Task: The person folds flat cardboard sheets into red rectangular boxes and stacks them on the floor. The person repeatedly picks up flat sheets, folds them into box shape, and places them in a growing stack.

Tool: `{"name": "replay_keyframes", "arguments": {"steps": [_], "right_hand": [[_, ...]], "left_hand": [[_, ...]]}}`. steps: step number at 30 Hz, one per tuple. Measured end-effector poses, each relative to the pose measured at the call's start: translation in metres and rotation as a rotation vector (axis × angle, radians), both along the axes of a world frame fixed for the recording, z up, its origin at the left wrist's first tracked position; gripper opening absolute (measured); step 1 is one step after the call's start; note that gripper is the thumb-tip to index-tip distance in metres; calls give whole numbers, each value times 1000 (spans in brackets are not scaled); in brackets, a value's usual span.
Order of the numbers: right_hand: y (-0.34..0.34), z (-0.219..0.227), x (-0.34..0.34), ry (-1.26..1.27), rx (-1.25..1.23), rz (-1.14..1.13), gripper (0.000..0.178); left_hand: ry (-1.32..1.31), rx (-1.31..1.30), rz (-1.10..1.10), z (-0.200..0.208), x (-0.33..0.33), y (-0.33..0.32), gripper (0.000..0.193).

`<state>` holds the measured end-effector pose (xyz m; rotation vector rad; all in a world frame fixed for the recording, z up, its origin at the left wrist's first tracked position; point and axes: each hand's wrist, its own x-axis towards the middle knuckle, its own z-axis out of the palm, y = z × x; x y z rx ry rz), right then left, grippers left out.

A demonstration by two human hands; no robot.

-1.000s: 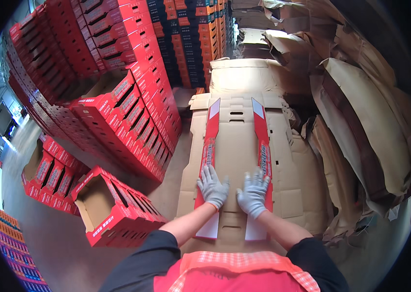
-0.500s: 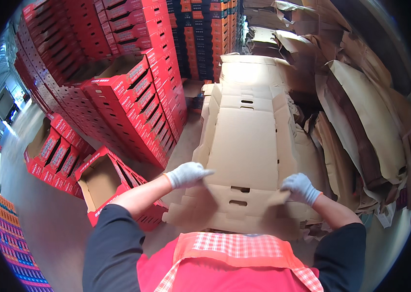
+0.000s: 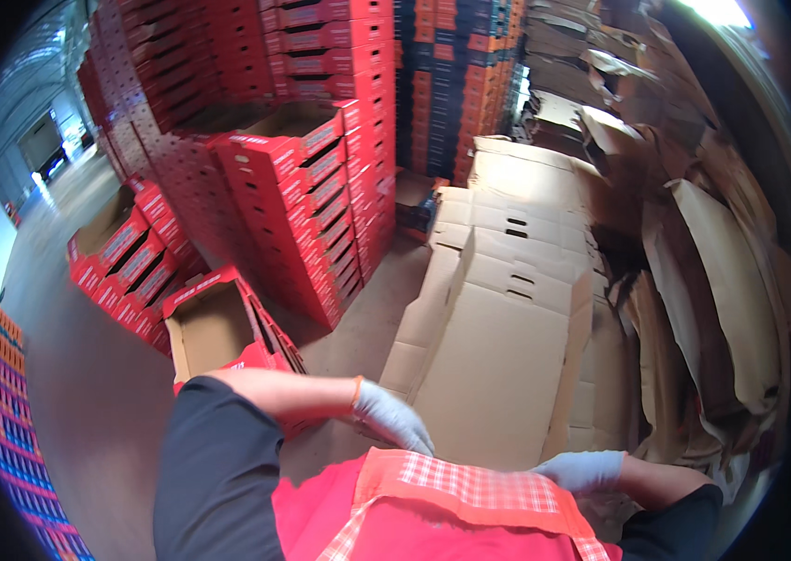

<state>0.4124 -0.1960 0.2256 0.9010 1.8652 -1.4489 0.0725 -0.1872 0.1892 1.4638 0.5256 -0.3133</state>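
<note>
A flat brown cardboard box blank [image 3: 498, 374] with raised side flaps lies on top of a stack of similar blanks [image 3: 545, 159], its near end hidden by my apron. My left hand [image 3: 393, 418], in a pale glove, is closed at the blank's near left corner, fingertips bent down. At the near right corner my right hand [image 3: 584, 470], gloved too, is closed on the blank; its fingers are partly hidden by the apron. Two pairs of slots show toward the far end, one on the top blank and one on the blank below.
An open red carton [image 3: 217, 327] stands by my left elbow, with more red cartons [image 3: 124, 257] behind it. Tall stacks of red cartons [image 3: 274, 206] rise at the far left of the blanks. Bundled brown cardboard [image 3: 723, 290] leans along the right. Orange and dark cartons [image 3: 456, 84] stand at the back.
Both hands have drawn back toward my body, and the top blank has slid toward me with them, uncovering the far end of the blank below. The view has turned left.
</note>
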Motion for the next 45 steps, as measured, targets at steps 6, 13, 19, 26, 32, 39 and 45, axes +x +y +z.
{"name": "replay_keyframes", "arguments": {"steps": [6,13,19,26,32,39,45], "right_hand": [[66,-46,40,451,1037,-185,66],[98,-187,58,1049,487,-1377,68],[124,-76,71,1093,209,-1347,67],[84,131,-30,559,1319,-560,74],[89,112,-101,560,1281,-306,51],[165,80,-83,430,1646,-726,40],[162,89,-69,474,1477,-689,40]], "left_hand": [[410,1284,256,-36,-15,58,59],[-377,102,1370,-133,6,59,79],[-750,-332,1758,-125,53,53,82],[-640,-1012,1223,-164,133,39,29],[-99,513,580,-99,110,9,38],[-190,1902,755,84,86,42,112],[138,1697,456,107,83,128,121]]}}
